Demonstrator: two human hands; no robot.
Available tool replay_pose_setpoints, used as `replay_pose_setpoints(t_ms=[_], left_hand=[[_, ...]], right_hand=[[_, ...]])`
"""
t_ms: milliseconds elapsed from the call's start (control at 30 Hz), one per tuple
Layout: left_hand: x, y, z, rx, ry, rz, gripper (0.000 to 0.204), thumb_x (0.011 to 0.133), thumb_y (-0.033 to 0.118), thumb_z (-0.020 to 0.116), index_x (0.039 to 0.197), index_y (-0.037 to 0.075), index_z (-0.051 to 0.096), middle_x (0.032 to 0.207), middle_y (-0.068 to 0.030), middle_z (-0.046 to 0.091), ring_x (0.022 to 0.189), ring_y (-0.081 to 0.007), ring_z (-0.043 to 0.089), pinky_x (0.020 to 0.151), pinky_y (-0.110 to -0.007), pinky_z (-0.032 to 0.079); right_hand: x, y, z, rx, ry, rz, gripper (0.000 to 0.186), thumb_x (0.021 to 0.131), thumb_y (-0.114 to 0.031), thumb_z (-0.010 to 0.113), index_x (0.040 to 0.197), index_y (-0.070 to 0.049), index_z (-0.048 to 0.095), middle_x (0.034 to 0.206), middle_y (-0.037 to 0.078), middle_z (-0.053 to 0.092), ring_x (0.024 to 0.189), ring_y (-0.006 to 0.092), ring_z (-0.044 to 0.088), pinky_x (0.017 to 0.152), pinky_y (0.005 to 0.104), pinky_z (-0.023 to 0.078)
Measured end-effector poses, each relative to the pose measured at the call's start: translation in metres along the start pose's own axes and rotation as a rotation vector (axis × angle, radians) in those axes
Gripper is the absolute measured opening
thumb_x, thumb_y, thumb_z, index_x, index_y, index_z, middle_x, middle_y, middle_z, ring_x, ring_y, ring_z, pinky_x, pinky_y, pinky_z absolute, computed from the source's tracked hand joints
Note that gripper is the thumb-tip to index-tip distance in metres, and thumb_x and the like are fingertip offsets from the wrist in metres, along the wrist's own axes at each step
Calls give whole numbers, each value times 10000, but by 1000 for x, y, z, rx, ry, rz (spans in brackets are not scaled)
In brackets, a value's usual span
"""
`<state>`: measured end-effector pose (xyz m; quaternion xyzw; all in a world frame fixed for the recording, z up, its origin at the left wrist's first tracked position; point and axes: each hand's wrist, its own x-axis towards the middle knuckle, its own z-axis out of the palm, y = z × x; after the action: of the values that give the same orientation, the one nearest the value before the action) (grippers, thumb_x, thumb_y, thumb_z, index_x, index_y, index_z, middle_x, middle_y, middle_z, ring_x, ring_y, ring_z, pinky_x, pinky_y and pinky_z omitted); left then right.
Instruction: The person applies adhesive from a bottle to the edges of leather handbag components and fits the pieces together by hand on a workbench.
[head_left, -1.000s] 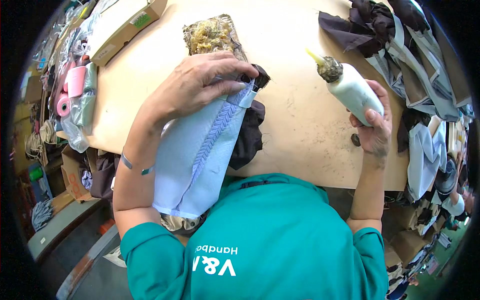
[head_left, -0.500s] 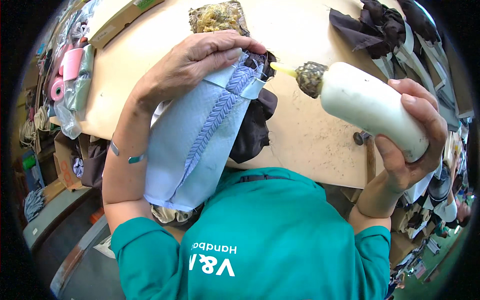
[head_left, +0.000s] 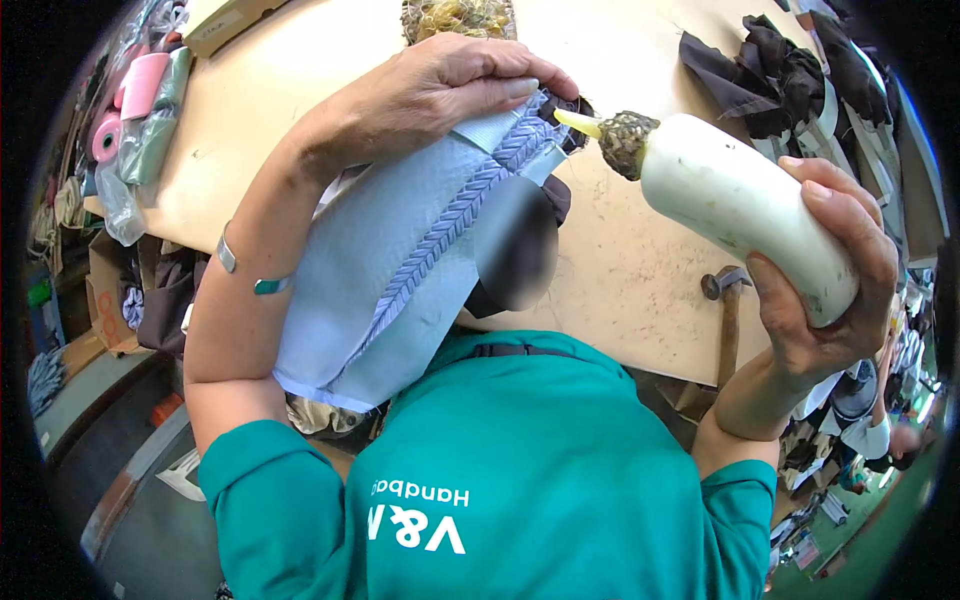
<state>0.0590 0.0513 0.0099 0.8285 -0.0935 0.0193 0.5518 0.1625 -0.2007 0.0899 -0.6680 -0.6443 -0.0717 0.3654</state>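
Observation:
A light blue fabric piece [head_left: 370, 250] with braided trim and dark material [head_left: 570, 135] at its top end hangs from my left hand [head_left: 455, 85], whose fingers are closed on that top edge. My right hand [head_left: 830, 255] grips a white squeeze bottle [head_left: 735, 200]. Its crusted neck [head_left: 628, 145] carries a yellow nozzle [head_left: 578, 123], whose tip is at or very near the dark end; contact is unclear. A wooden-handled hammer [head_left: 729, 330] lies below the bottle on the worktable [head_left: 640, 270]. Behind my left hand is a glue-crusted pad [head_left: 455, 18].
A cardboard box [head_left: 220, 20] sits at the back left, beside bagged pink [head_left: 145, 85] and green spools. Dark and grey fabric pieces [head_left: 760, 75] are heaped at the back right. More material crowds both sides, and another person [head_left: 885, 435] is at the far right.
My left hand has moved up and slightly right with the blue piece. The bottle has swung leftward to a more horizontal position, its nozzle now at the piece's top end. The hammer has come into view.

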Motion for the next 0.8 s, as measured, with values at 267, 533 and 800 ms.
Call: replay_pose_setpoints(t_ms=[267,533,800], left_hand=[[1,3,-4,32,-32,37,239,861,113,446,1043,26,574,907,-67,592,838,-131,516,778,-254,397],[0,-1,-2,-32,-25,54,234,864,117,448,1032,24,582,923,-73,592,856,-127,520,792,-248,393],[1,26,-12,-185,-118,-222,256,875,103,446,1096,8,532,1073,-94,561,1005,-152,492,882,-257,372]], right_hand=[[5,-6,8,-49,3,13,500,554,63,649,1029,33,494,958,292,534,881,326,568,752,372,478],[6,-9,1,-64,-94,-16,491,554,65,668,1011,43,490,932,285,547,869,333,577,735,367,488],[1,-6,4,-67,-49,5,480,565,70,656,1015,40,491,940,278,547,869,329,579,747,366,485]])
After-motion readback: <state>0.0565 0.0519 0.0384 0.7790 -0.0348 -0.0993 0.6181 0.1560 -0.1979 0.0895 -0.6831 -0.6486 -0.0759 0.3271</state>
